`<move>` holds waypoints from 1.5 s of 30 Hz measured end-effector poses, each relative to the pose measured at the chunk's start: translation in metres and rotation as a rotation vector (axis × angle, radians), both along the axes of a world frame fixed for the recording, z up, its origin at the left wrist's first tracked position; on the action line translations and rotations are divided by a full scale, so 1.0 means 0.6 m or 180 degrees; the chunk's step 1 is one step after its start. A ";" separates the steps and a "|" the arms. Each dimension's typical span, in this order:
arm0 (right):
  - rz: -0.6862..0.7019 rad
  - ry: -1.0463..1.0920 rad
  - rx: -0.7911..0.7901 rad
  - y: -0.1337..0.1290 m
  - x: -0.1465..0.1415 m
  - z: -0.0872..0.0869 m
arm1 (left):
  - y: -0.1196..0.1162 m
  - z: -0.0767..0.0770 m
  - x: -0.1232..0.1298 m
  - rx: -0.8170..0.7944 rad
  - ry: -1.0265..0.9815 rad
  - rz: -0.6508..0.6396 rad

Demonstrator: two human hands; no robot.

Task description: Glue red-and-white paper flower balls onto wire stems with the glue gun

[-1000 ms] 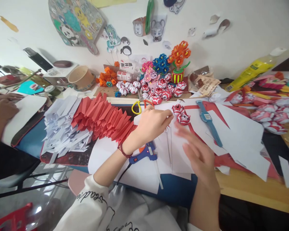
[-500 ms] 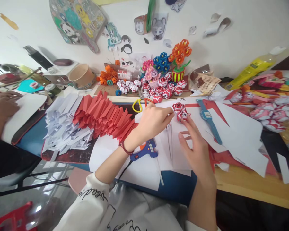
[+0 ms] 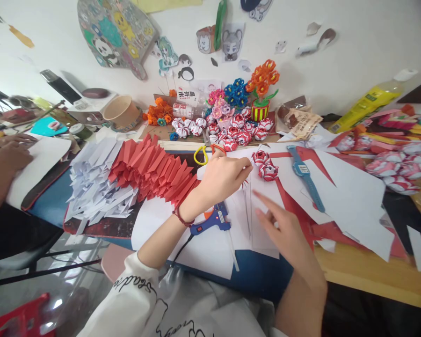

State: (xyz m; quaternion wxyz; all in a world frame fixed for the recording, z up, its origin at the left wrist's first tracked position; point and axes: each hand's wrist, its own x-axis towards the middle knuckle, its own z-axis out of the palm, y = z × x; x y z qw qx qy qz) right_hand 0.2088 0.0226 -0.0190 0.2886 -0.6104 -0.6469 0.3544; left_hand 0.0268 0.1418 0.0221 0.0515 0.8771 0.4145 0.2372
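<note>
My left hand [image 3: 224, 177] is closed in a pinch above the white paper, its fingertips pointing right; a scrap of red and white shows beneath them, too hidden to name. Thin metal sticks [image 3: 248, 213] lie on the paper just below it. With the index finger stretched out, my right hand [image 3: 282, 224] hovers over the paper and holds nothing. Two red-and-white paper flowers [image 3: 267, 171] sit beyond my fingers. Under my left wrist lies a blue glue gun [image 3: 210, 222] with a glue stick poking out. Yellow-and-orange-handled scissors [image 3: 204, 153] are behind my left hand.
Heaps of folded white strips [image 3: 98, 182] and red strips [image 3: 154, 171] lie to the left. On the right are a blue watch [image 3: 307, 178], cut paper sheets [image 3: 351, 196] and more paper flowers [image 3: 400, 171]. Another person's hand [image 3: 9, 154] rests at far left.
My right hand has let go of the nearer paper flower and drawn back toward me. The flower now rests beside the other one. My left hand has barely moved.
</note>
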 end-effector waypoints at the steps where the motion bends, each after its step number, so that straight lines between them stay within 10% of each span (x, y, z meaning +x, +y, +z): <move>1: 0.0572 0.0143 -0.0180 -0.004 0.002 0.006 | 0.000 0.001 -0.001 -0.0014 0.0009 0.0005; 4: 0.1642 0.0954 -0.0052 -0.012 0.003 0.016 | 0.000 0.003 -0.002 -0.0011 0.0021 0.0020; 10: -0.0408 -0.0296 0.0288 0.004 -0.003 -0.002 | 0.000 0.002 0.000 -0.0006 -0.0033 -0.0008; 16: 0.1959 0.0861 -0.0129 -0.031 0.008 0.032 | 0.000 0.002 -0.001 -0.0025 0.0047 -0.0009; 20: -0.0179 0.0064 0.0779 -0.020 -0.001 0.023 | -0.001 0.002 -0.001 -0.0019 0.0022 -0.0013; 22: -0.0522 -0.0725 0.0536 -0.012 -0.001 0.015 | -0.002 0.003 -0.001 -0.0032 0.0004 -0.0017; 28: 0.2045 0.0489 -0.0376 -0.030 0.015 0.046 | -0.003 0.001 0.001 -0.0030 0.0003 -0.0033; 31: 0.1059 0.0756 0.0374 -0.023 0.016 0.045 | -0.002 0.001 0.001 -0.0005 -0.0010 -0.0042; 34: -0.0461 -0.0407 0.0566 -0.005 0.011 0.019 | -0.003 0.001 0.000 0.0013 -0.0007 -0.0045; 37: -0.0010 -0.0946 0.0025 -0.003 0.008 0.009 | -0.003 0.001 0.000 0.0014 0.0014 -0.0035; 41: 0.1670 0.0480 -0.0085 -0.015 0.010 0.031 | -0.004 0.001 0.002 0.0026 0.0017 -0.0032; 45: 0.0287 0.0775 0.0683 -0.001 0.006 0.026 | -0.005 0.002 0.002 0.0049 0.0017 -0.0036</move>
